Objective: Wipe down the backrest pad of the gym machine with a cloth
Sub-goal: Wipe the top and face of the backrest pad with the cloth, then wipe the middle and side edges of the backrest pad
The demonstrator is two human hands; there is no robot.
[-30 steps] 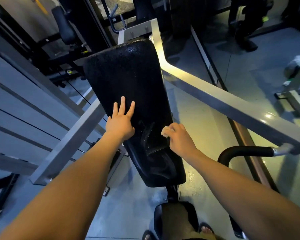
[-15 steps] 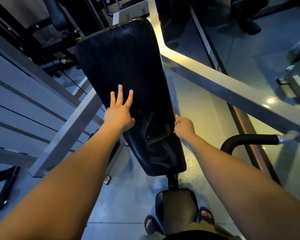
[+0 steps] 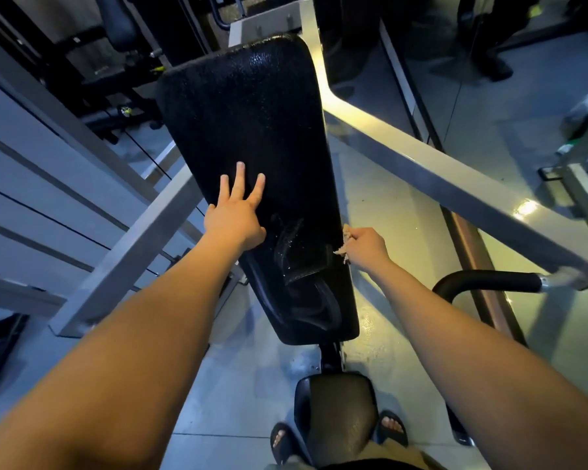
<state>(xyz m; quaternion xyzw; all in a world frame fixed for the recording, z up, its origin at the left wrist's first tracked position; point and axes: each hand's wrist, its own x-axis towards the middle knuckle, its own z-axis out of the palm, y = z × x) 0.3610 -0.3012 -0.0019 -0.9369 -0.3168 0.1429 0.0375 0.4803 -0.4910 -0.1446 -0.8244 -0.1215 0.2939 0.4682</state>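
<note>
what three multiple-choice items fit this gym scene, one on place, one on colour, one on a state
1. Where on the backrest pad is the cloth?
A) top end
B) right edge
C) middle

2. What colour is the pad?
A) red
B) black
C) white

3. How is the left hand?
A) flat, fingers straight
B) clenched in a fist
C) gripping the cloth

Answers:
1. B, the right hand holds the cloth against that edge.
2. B, the pad's surface is glossy black.
3. A, the palm lies on the pad with fingers spread.
</note>
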